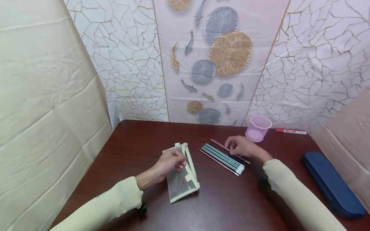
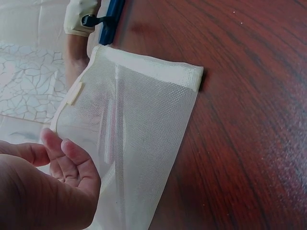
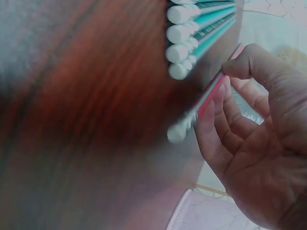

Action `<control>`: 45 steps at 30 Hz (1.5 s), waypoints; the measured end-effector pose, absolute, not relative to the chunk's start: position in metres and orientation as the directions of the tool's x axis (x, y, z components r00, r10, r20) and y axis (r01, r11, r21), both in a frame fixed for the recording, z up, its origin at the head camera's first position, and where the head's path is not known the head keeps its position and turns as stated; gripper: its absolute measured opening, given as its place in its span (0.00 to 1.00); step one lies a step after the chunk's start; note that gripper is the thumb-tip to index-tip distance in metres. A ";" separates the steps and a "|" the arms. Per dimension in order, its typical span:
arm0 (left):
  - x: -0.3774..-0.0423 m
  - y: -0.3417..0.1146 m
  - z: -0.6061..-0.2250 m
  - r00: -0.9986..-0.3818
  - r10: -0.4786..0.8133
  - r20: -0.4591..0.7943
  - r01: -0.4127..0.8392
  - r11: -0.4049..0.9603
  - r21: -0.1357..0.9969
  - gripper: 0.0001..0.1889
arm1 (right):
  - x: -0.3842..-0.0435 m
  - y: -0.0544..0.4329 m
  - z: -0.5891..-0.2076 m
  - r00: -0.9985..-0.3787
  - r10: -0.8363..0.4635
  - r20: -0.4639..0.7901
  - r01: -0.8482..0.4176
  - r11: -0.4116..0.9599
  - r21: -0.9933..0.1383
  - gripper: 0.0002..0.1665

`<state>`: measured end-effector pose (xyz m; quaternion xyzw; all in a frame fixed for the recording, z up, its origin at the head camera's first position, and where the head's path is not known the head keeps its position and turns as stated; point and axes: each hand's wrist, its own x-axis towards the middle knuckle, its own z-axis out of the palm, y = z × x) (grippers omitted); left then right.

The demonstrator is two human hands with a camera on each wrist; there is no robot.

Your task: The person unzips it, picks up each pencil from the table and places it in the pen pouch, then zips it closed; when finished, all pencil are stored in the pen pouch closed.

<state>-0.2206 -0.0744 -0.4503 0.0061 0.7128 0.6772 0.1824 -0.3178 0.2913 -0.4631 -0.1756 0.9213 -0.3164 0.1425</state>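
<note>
A see-through mesh zip pouch (image 1: 180, 187) with cream edging lies at the middle of the table, its mouth parted on the right side. My left hand (image 1: 171, 161) pinches the pouch's upper edge between thumb and forefinger, as the left wrist view (image 2: 72, 177) also suggests. With thumb and fingertips, my right hand (image 1: 242, 146) holds a red pencil (image 1: 217, 143), whose white eraser end points toward me. Beside that pencil lies a row of green pencils (image 1: 222, 156), with a red-and-black one on its near side. Their white eraser ends show close up in the right wrist view.
Behind my right hand stands a pink mesh cup (image 1: 258, 130). A red and white marker (image 1: 290, 131) lies by the back wall. Along the table's right side is a long dark blue case (image 1: 332, 186). Patterned cloth hangs at the back and sides.
</note>
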 end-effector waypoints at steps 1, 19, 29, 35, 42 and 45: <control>-0.221 -0.075 -0.450 -0.934 0.255 -0.251 -0.238 0.082 0.968 0.02 | -0.318 0.291 -0.461 -0.899 -0.413 -0.147 -0.228 0.727 -0.648 0.15; -0.226 -0.067 -0.449 -0.931 0.270 -0.246 -0.232 0.083 0.969 0.02 | -0.288 0.219 -0.429 -0.933 -0.361 -0.006 -0.101 0.276 -0.956 0.20; -0.227 -0.061 -0.448 -0.935 0.270 -0.230 -0.228 0.039 0.973 0.02 | -0.249 0.167 -0.437 -0.944 -0.326 -0.047 0.034 0.044 -0.998 0.19; -0.228 -0.057 -0.451 -0.932 0.284 -0.226 -0.228 0.027 0.973 0.01 | -0.236 0.152 -0.450 -0.931 -0.342 -0.124 0.109 0.063 -0.992 0.22; -0.226 -0.056 -0.450 -0.938 0.271 -0.215 -0.224 -0.002 0.975 0.04 | -0.230 0.147 -0.459 -0.911 -0.375 -0.168 0.132 0.120 -0.984 0.21; -0.226 -0.056 -0.451 -0.941 0.268 -0.209 -0.219 -0.009 0.976 0.04 | -0.229 0.145 -0.460 -0.905 -0.389 -0.172 0.131 0.129 -0.983 0.22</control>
